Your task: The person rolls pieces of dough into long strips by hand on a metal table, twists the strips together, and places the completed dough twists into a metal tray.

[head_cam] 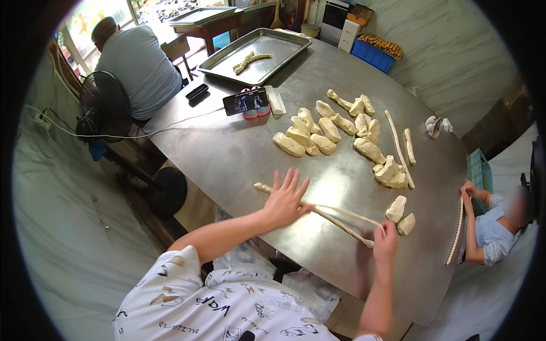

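My left hand [286, 203] lies palm down with its fingers spread over a thin dough rope on the steel table. The rope's knobbed tip [262, 186] sticks out to the left of it. From under that hand one strand [341, 225] runs along the tabletop to a rounded end near my right wrist. A second, thinner strand [347, 212] rises to my right hand [386, 238], which pinches its end. Whether the two strands join beneath my left palm is hidden. Two dough pieces [396, 208] sit just beyond my right hand.
Several dough lumps [326, 130] and two rolled strips [399, 149] lie farther back. A phone [246, 102] leans on a stand, its cable trailing left. Twisted dough rests in a metal tray [277, 72]. At right, another person's hands [468, 197] hold a dough twist [454, 232]. A fan [104, 104] stands left.
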